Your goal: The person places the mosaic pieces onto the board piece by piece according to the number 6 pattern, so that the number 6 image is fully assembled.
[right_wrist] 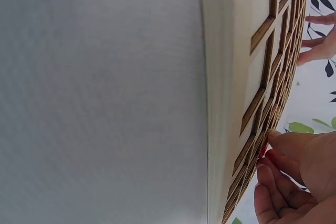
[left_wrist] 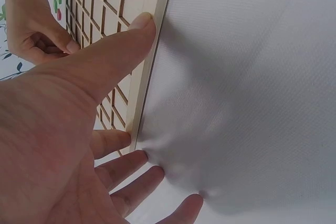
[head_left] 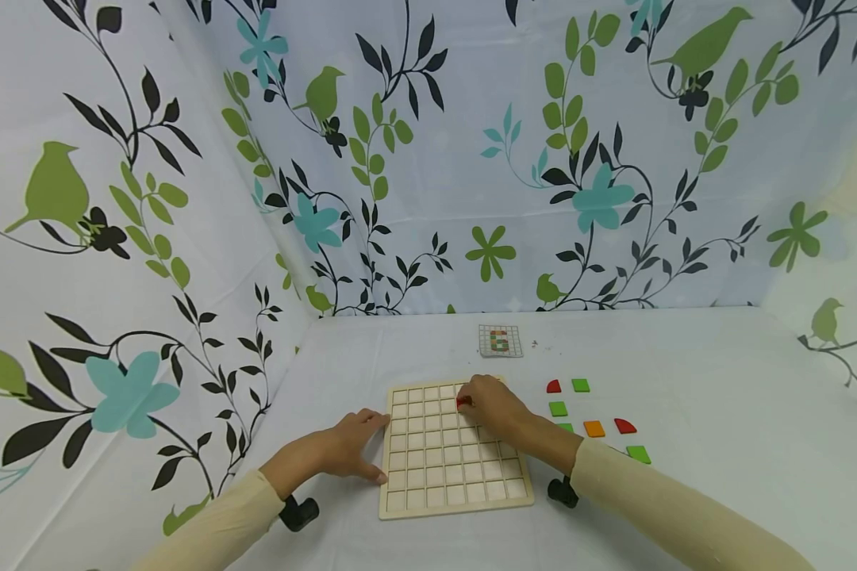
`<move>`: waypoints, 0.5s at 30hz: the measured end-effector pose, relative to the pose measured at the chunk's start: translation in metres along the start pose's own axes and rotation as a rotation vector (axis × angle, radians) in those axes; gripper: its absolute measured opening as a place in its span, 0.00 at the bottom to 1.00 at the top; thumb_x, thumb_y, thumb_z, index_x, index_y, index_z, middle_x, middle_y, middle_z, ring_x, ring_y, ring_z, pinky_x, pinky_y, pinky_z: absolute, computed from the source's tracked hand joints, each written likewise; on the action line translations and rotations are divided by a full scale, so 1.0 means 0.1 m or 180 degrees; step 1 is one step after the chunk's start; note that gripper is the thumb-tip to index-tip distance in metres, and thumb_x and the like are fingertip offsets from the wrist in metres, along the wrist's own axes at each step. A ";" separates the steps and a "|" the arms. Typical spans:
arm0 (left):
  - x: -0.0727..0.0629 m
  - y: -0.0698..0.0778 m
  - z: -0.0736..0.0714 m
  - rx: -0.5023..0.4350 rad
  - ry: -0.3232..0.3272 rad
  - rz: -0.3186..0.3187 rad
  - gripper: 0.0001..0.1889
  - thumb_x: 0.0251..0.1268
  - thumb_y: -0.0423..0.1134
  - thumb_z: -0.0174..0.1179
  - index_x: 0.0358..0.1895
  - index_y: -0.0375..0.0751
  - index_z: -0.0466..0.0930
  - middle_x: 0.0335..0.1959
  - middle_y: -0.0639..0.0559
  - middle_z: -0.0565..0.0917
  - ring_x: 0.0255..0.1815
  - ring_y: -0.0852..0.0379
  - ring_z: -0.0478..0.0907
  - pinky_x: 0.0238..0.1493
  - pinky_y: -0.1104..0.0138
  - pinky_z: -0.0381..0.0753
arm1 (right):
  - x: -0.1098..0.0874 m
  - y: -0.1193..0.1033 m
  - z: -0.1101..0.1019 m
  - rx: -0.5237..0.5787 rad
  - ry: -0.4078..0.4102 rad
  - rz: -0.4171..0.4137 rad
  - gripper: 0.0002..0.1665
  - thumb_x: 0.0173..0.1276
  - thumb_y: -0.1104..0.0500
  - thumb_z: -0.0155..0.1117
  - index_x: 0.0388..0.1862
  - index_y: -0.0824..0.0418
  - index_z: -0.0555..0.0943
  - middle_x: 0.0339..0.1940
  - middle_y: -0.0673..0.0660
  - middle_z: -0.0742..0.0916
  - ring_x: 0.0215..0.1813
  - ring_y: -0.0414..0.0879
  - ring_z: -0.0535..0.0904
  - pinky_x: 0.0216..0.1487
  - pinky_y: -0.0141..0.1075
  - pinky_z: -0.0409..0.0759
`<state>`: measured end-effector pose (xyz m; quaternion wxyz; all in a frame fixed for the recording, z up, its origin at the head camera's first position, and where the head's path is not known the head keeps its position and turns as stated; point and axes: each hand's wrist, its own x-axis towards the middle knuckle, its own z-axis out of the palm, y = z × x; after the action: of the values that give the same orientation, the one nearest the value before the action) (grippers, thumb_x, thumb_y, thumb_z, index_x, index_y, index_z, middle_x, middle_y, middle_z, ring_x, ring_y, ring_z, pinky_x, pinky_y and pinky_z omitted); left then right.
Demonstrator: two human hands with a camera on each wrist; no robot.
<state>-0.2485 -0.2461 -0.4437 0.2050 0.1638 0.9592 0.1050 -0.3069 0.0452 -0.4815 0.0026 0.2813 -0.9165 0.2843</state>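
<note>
White-covered table [head_left: 743, 396]: gridded board [head_left: 436, 456], patterned card [head_left: 501, 341], loose colored pieces [head_left: 594, 429].

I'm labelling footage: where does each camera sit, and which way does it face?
Head: on the head, facing forward and down at the grid board; left hand, right hand and sleeves show.
Left wrist: worn there, facing that hand at the board's edge.
Right wrist: worn there, facing that hand pinching a red piece.
Wrist views share the board and both hands.
</note>
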 end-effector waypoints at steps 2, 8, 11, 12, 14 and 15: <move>0.00 0.00 0.00 0.0002 0.0002 0.0003 0.53 0.55 0.55 0.81 0.81 0.41 0.63 0.78 0.42 0.67 0.79 0.41 0.63 0.74 0.45 0.71 | -0.01 0.00 -0.01 0.0019 0.0003 0.0043 0.03 0.73 0.62 0.72 0.40 0.60 0.90 0.34 0.51 0.83 0.38 0.43 0.76 0.43 0.39 0.79; 0.00 0.00 -0.01 -0.0015 0.0008 -0.0004 0.53 0.55 0.55 0.81 0.80 0.41 0.63 0.78 0.42 0.67 0.79 0.41 0.63 0.74 0.44 0.70 | -0.08 0.01 -0.13 0.0232 0.0027 0.0201 0.12 0.75 0.61 0.70 0.51 0.66 0.89 0.43 0.56 0.87 0.49 0.49 0.83 0.51 0.45 0.84; 0.00 0.01 -0.01 -0.0023 -0.0001 0.0015 0.53 0.55 0.55 0.81 0.80 0.40 0.63 0.78 0.42 0.67 0.79 0.40 0.63 0.74 0.44 0.70 | -0.12 0.05 -0.22 0.0375 0.0105 0.0285 0.12 0.75 0.59 0.70 0.52 0.65 0.89 0.45 0.55 0.87 0.48 0.48 0.84 0.49 0.42 0.85; 0.00 0.01 -0.01 -0.0021 -0.0006 0.0018 0.53 0.55 0.55 0.81 0.80 0.40 0.63 0.78 0.42 0.67 0.79 0.40 0.63 0.74 0.44 0.70 | -0.12 0.08 -0.26 0.0419 0.0158 0.0268 0.12 0.75 0.59 0.70 0.52 0.64 0.89 0.44 0.54 0.88 0.46 0.47 0.84 0.47 0.41 0.85; -0.01 0.01 -0.01 -0.0007 -0.0012 0.0019 0.53 0.55 0.56 0.81 0.80 0.41 0.63 0.78 0.43 0.67 0.79 0.40 0.64 0.74 0.44 0.71 | -0.14 0.14 -0.33 0.0506 0.0279 0.0194 0.11 0.75 0.59 0.70 0.50 0.64 0.90 0.43 0.54 0.89 0.43 0.45 0.84 0.43 0.39 0.84; 0.00 0.01 -0.01 -0.0007 -0.0014 0.0017 0.53 0.55 0.56 0.81 0.81 0.40 0.63 0.78 0.43 0.67 0.79 0.41 0.64 0.74 0.44 0.71 | -0.14 0.18 -0.37 0.0522 0.0346 0.0145 0.10 0.75 0.59 0.70 0.49 0.63 0.90 0.42 0.54 0.89 0.42 0.45 0.83 0.42 0.38 0.84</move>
<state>-0.2483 -0.2457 -0.4423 0.2070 0.1665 0.9582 0.1062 -0.3096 0.0838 -0.4623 0.0229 0.2439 -0.8948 0.3732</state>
